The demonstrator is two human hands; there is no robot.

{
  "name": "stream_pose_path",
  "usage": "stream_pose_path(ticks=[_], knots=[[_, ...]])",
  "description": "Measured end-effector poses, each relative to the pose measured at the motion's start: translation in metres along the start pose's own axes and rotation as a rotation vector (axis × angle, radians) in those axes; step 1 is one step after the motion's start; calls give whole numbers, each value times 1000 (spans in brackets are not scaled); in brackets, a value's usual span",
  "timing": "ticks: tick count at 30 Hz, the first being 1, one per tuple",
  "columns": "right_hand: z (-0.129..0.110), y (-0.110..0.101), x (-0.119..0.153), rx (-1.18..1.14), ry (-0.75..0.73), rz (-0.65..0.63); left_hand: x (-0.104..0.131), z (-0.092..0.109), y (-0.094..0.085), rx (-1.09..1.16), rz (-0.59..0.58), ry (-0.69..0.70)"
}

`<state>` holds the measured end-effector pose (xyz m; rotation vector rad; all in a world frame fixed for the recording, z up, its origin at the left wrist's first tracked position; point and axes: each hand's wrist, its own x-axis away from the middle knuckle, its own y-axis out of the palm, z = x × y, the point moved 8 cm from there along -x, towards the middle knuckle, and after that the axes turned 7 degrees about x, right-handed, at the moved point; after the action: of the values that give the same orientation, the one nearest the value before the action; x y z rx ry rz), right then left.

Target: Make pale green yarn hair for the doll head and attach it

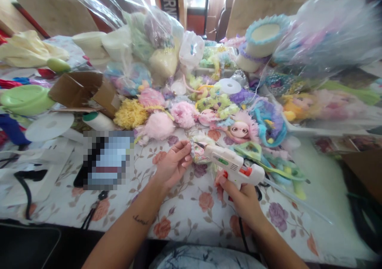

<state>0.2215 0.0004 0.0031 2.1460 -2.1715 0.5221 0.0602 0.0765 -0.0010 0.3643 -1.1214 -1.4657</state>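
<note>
My right hand (235, 193) is wrapped round the handle of a white hot glue gun (235, 161) with a red trigger. A long clear glue stick (298, 201) sticks out of its back end. The dark nozzle points left at a small doll head (199, 149) with a pale, beaded-looking trim. My left hand (176, 161) pinches that trim at its left edge between thumb and fingers. Whether the nozzle touches the trim cannot be made out. Behind the hands lies a doll head (239, 129) with pink fluffy hair, beside a green ribbon strip (250, 151).
A phone (104, 161) lies left on the flowered tablecloth (185, 221). Yellow fluffy trim (130, 113), pink pompoms (159, 125), a cardboard box (85, 90) and a thread cone (98, 121) stand behind. At right, a white tray (301, 129) holds dolls; plastic bags (334, 34) rise at the back.
</note>
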Motion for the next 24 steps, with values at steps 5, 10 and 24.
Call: stream_pose_path(ticks=[5, 10, 24], knots=[[1, -1, 2, -8, 21, 27, -1, 0, -1, 8, 14, -1], [1, 0, 4, -2, 40, 37, 0, 0, -1, 20, 26, -10], [5, 1, 2, 38, 20, 4, 0, 1, -2, 62, 37, -8]])
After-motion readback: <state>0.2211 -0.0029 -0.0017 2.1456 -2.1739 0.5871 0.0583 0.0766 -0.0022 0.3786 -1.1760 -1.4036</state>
